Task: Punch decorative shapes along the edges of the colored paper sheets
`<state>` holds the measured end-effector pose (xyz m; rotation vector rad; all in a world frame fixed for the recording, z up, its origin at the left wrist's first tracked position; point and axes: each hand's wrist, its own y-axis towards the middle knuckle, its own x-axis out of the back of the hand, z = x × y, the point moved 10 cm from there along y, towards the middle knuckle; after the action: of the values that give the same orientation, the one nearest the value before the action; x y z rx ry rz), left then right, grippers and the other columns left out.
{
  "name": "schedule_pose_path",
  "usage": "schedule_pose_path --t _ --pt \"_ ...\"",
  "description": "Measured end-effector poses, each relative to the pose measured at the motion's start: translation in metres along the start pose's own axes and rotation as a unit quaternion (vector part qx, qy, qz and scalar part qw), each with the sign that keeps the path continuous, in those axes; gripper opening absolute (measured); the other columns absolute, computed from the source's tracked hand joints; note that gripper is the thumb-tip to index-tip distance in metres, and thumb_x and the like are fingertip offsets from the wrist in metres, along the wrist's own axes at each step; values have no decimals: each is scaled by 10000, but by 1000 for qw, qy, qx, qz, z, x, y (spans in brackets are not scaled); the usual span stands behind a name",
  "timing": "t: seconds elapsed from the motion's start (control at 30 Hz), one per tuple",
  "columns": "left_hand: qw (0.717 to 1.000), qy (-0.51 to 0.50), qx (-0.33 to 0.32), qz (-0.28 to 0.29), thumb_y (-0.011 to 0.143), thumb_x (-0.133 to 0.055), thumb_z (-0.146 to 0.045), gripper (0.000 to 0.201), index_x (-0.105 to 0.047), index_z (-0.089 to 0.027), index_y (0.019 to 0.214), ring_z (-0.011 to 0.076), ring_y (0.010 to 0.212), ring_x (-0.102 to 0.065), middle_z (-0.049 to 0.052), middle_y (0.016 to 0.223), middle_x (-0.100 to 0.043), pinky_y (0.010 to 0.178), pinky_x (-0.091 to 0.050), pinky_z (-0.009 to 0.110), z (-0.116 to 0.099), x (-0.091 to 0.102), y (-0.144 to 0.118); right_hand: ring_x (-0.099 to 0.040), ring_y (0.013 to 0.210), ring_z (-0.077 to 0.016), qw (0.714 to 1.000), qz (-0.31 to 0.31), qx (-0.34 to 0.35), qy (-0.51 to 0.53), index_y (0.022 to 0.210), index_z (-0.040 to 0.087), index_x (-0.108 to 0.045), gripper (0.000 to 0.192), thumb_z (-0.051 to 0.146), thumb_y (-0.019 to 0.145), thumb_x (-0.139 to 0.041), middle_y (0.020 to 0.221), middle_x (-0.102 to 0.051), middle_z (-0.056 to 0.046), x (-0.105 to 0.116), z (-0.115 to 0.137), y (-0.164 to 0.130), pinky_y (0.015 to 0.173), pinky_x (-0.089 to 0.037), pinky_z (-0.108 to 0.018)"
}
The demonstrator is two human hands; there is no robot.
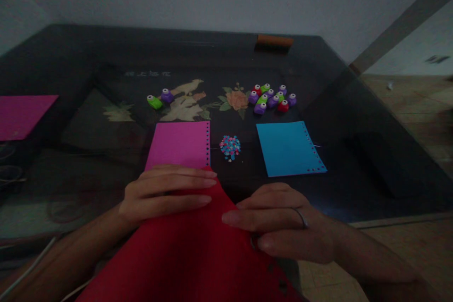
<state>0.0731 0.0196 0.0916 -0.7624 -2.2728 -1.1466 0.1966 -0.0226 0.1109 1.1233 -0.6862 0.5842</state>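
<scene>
A large red sheet of paper (184,250) is tilted up toward me over the table's near edge. My left hand (170,193) lies across its upper left part, fingers closed over the sheet and thumb hidden. My right hand (283,224), wearing a ring, pinches the sheet's right edge, which has several punched holes below the fingers. Whether anything else is inside this hand is hidden. Just beyond lie a pink sheet (180,144) and a blue sheet (290,148), both with holes along their edges. Between them sits a small pile of paper confetti (230,146).
Several small purple, green and red craft punches (272,99) are grouped at the right. A green punch (155,102) and a purple punch (167,96) sit left. Another pink sheet (24,115) lies far left, a brown cylinder (274,41) at the back of the dark table (226,59).
</scene>
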Motion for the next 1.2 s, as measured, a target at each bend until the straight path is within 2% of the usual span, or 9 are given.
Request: schedule_pose_path --t 0.1,0.17,0.3,0.43,0.67,0.8,1.03,1.2 --pt "1000 1 5 -10 934 -481 -215 229 -626 -193 1110 210 1088 -624 93 1106 -691 865 -561 358 -2 -1 0 -631 1062 -126 997 -50 -3 63 852 164 -515 178 119 954 -376 985 -730 -111 10 -2 1 878 -536 -252" --pt "1000 4 6 -22 934 -479 -216 220 -630 -186 1092 204 1083 -626 92 1101 -692 868 -558 352 -3 0 1 -644 1041 -145 995 -62 -2 72 850 156 -513 164 110 948 -389 975 -731 -126 13 -3 1 851 -551 -264" --pt "1000 7 1 -19 929 -487 -210 213 -632 -173 1081 207 1082 -627 97 1101 -692 871 -557 356 -1 0 2 -643 1046 -153 996 -57 3 68 837 166 -514 145 105 931 -421 1035 -716 -130 13 -2 1 838 -562 -280" --pt "999 12 -42 -14 927 -494 -207 207 -638 -155 1067 203 1068 -636 105 1082 -699 849 -567 324 -6 1 4 -621 1080 -139 997 -53 9 56 828 181 -534 131 92 898 -468 1094 -699 -113 12 0 -1 858 -553 -275" --pt "1000 14 1 -24 922 -510 -216 222 -634 -192 1104 216 1066 -639 95 1090 -700 860 -565 355 -2 2 2 -616 1091 -128 998 -35 0 44 820 187 -552 139 91 891 -480 1075 -711 -86 13 -1 -2 873 -551 -265" --pt "1000 18 -11 -21 923 -510 -215 229 -632 -211 1116 211 1049 -649 82 1092 -703 842 -576 339 -4 2 3 -635 1062 -139 998 -46 -13 42 820 160 -554 138 70 893 -480 998 -733 -90 15 -2 0 880 -550 -263" --pt "1000 25 -5 -5 932 -491 -220 231 -634 -220 1113 209 1057 -645 73 1096 -702 840 -579 346 -3 1 4 -637 1053 -136 997 -51 -14 54 834 140 -555 138 66 907 -464 982 -735 -99 14 -1 0 865 -553 -261" --pt "1000 20 -20 -6 924 -502 -192 219 -637 -178 1097 206 1077 -633 93 1099 -698 853 -574 338 -5 2 4 -632 1062 -146 996 -60 -10 67 815 134 -549 145 47 897 -467 1001 -725 -119 14 -1 -2 869 -556 -270"
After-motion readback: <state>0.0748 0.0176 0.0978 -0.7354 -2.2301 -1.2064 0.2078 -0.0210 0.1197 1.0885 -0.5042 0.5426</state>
